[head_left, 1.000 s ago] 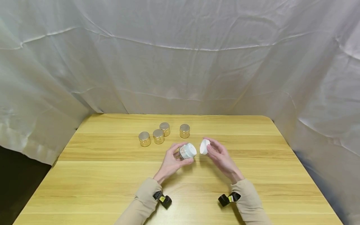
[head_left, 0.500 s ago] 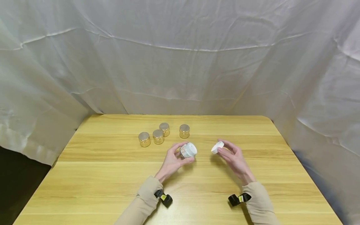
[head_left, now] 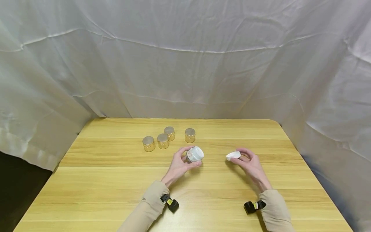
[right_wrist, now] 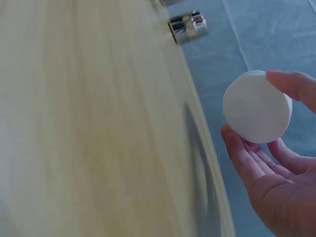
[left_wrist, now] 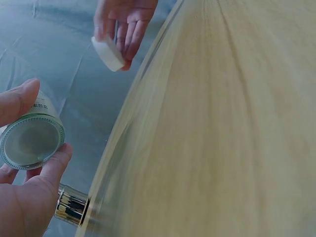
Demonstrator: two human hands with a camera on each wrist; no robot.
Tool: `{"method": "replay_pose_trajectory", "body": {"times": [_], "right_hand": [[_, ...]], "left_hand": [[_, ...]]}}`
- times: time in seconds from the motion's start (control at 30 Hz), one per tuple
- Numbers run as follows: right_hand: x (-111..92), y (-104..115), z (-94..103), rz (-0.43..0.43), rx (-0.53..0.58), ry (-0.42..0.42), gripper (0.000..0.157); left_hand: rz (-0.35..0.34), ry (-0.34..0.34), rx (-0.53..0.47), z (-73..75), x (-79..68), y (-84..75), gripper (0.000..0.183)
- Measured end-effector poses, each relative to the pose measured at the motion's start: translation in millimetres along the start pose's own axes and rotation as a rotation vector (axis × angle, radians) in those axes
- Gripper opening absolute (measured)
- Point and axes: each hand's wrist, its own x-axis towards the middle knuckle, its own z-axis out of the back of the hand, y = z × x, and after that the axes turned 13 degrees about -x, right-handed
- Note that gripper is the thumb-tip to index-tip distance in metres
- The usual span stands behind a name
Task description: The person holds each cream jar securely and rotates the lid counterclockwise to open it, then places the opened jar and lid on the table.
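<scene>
My left hand (head_left: 180,165) grips a small glass jar (head_left: 195,154) with a white top and printed writing, tilted to the right above the table. In the left wrist view the round base of the jar (left_wrist: 32,143) faces the camera, between thumb and fingers. To the right, apart from the jar, my right hand (head_left: 252,165) pinches a white round lid (head_left: 233,156) by its rim. The flat face of the lid (right_wrist: 257,107) shows in the right wrist view, with the thumb on one edge and the fingers on the other.
Behind the left hand several gold-lidded jars stand upright on the wooden table (head_left: 116,193): one jar (head_left: 149,143) at the left, two close together, and another jar (head_left: 190,135) further right. A grey curtain (head_left: 185,64) hangs behind the table.
My right hand has moved right and slightly toward me with the lid, widening the gap to the jar. The lid has turned from nearly upright to flatter. The left hand has barely shifted.
</scene>
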Motion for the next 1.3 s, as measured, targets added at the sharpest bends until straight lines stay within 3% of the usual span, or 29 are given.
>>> {"method": "replay_pose_trajectory", "body": {"times": [0.17, 0.5, 0.97, 1.3], "right_hand": [[0, -6, 4.6, -0.02, -0.105, 0.01, 0.073], [1, -10, 10.2, -0.019, -0.172, 0.056, 0.07], [4, -16, 10.2, 0.042, -0.433, -0.01, 0.065], [13, -14, 2.6, 0.078, -0.523, -0.05, 0.062]], "left_hand": [[0.005, -0.002, 0.008, -1.5, 1.0, -0.6, 0.072], [0.017, 0.014, -0.015, -3.5, 3.6, 2.0, 0.072], [0.027, 0.026, -0.024, -11.4, 10.7, -0.5, 0.071], [0.029, 0.026, -0.052, -20.6, 25.4, -3.5, 0.073]]}}
